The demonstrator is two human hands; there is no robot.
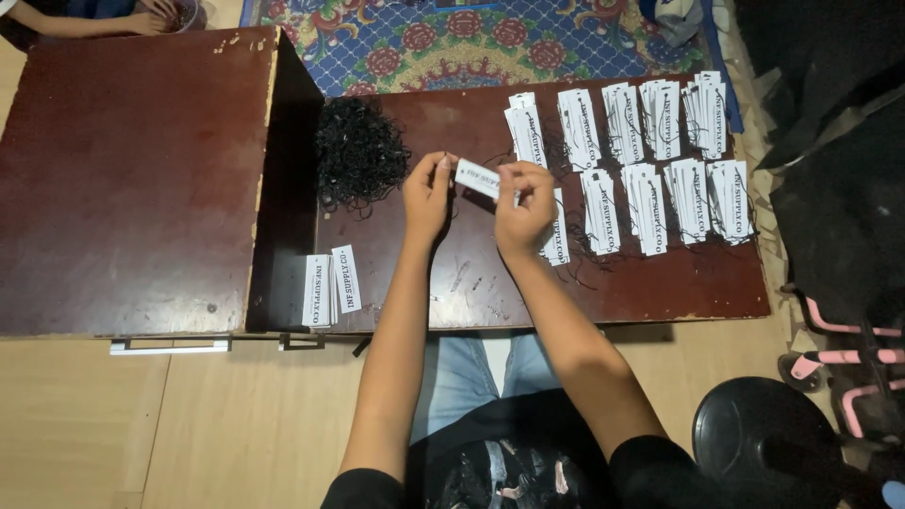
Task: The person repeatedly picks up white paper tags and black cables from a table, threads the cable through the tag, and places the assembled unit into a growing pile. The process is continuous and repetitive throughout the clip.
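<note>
Fingertips of both hands pinch 1 white paper tag (pixel 479 178) between them — the left hand (pixel 429 196) at its near end, the right hand (pixel 525 209) at the other, with the tag held just above the dark brown table (pixel 660 273). A thin black string seems to run by the left fingers, too fine to be sure of.

Judged from this, the loop could slip from so light a grip, or snag the tangled heap of black strings (pixel 360 153) just beside the left hand. A stray wrist could also scatter the strung tag stacks (pixel 650 151) near the right hand.

2 loose tags (pixel 330 286) lie at the table's near edge. Another person's arm (pixel 90 21) is cut off at the top left — what it holds is unclear.
</note>
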